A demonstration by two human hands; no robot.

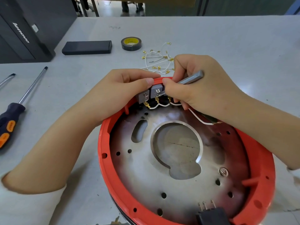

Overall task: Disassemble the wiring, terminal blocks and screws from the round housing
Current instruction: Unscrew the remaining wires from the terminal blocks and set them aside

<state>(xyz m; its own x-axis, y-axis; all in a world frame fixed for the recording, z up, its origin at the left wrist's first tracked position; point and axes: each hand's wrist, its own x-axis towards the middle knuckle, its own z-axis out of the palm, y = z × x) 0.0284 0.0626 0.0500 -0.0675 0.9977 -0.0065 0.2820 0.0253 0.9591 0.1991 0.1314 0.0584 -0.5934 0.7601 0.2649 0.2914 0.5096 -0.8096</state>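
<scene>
The round housing (103,143) has an orange-red rim and a metal plate inside, and lies open side up on the table. Grey terminal blocks (155,92) sit against its far inner wall, joined by short white wires (162,104) with brass connectors. My left hand (116,90) grips the far rim, thumb on top of the blocks. My right hand (194,85) holds a grey metal tool (193,77) with its tip at a block; one white wire (201,120) trails from under this hand across the plate.
A heap of loose white wires (155,60) lies just beyond the housing. Further back are a tape roll (131,43), a black box (86,47) and a dark computer case (24,30). Two screwdrivers (21,101) lie at the left. A black plug (211,215) sits at the housing's near edge.
</scene>
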